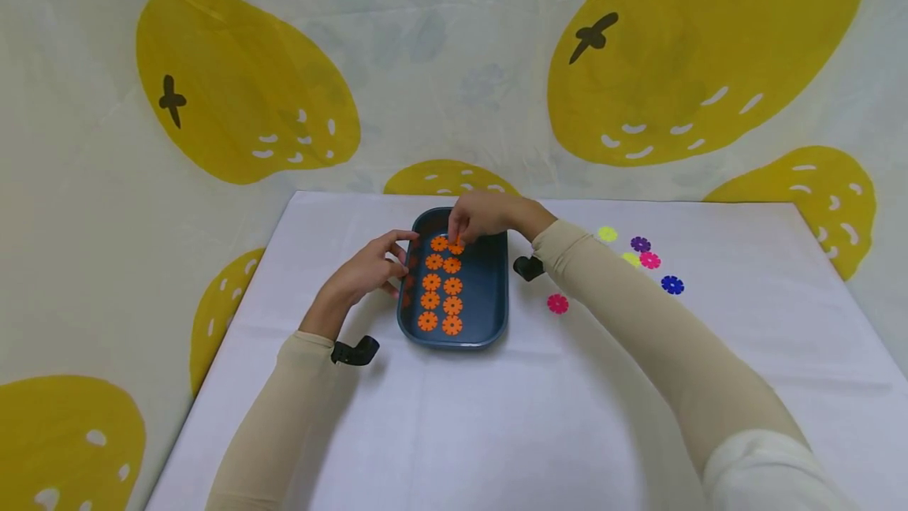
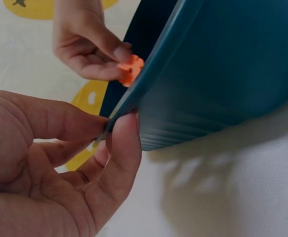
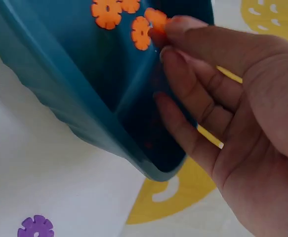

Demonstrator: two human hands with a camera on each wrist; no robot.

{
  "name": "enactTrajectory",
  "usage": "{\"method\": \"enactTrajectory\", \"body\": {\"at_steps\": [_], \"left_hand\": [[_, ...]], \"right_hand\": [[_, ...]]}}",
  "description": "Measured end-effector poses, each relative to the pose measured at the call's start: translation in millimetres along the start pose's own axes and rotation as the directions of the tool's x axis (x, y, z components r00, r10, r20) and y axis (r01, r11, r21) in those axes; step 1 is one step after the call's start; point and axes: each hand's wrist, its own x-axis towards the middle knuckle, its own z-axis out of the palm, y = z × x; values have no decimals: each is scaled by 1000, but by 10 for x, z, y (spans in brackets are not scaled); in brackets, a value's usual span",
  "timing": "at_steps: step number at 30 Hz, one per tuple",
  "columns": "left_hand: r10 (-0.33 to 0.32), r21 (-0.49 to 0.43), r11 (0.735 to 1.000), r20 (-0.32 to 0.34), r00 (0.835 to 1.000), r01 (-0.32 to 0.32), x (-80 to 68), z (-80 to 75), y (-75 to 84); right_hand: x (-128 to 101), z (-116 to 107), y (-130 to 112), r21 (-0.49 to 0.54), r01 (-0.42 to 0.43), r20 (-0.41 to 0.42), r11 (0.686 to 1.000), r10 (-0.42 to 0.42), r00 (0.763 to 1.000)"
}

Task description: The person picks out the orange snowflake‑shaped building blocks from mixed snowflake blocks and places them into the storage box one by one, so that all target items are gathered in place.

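A dark blue rectangular tray [image 1: 485,290] stands on the table, with several orange notched plastic discs [image 1: 430,282] laid in two columns along its left half. My left hand [image 1: 365,266] is at the tray's left side; in the left wrist view its thumb and fingers pinch the rim [image 2: 156,54]. Over the far end of the tray, my right hand [image 1: 485,213] pinches an orange disc [image 2: 130,70] between thumb and fingertips. In the right wrist view that disc [image 3: 157,19] is partly hidden by the fingers and sits beside another orange disc [image 3: 141,33].
Right of the tray lie loose discs: pink [image 1: 557,303], yellow [image 1: 607,234], purple [image 1: 641,244] and blue [image 1: 672,285], among others. The right forearm passes close by them. A white cloth covers the table [image 1: 454,432]; a patterned curtain [image 1: 454,85] hangs behind its far edge.
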Motion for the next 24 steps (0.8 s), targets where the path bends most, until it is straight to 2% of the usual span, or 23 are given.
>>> {"method": "enactTrajectory", "body": {"at_steps": [4, 11, 17, 24], "left_hand": [[0, 10, 1000, -5, 1000, 0, 0, 2, -8], [-6, 11, 1000, -15, 1000, 7, 11, 4, -36], [-5, 11, 1000, -16, 1000, 5, 13, -1, -37], [-2, 17, 1000, -17, 1000, 2, 8, 0, -25]], "right_hand": [[34, 49, -6, -50, -29, 15, 998, 30, 999], [75, 140, 25, -49, -63, 5, 997, 63, 998], [87, 171, 20, -94, -105, 9, 990, 107, 994], [101, 179, 19, -100, -104, 26, 990, 107, 994]]}}
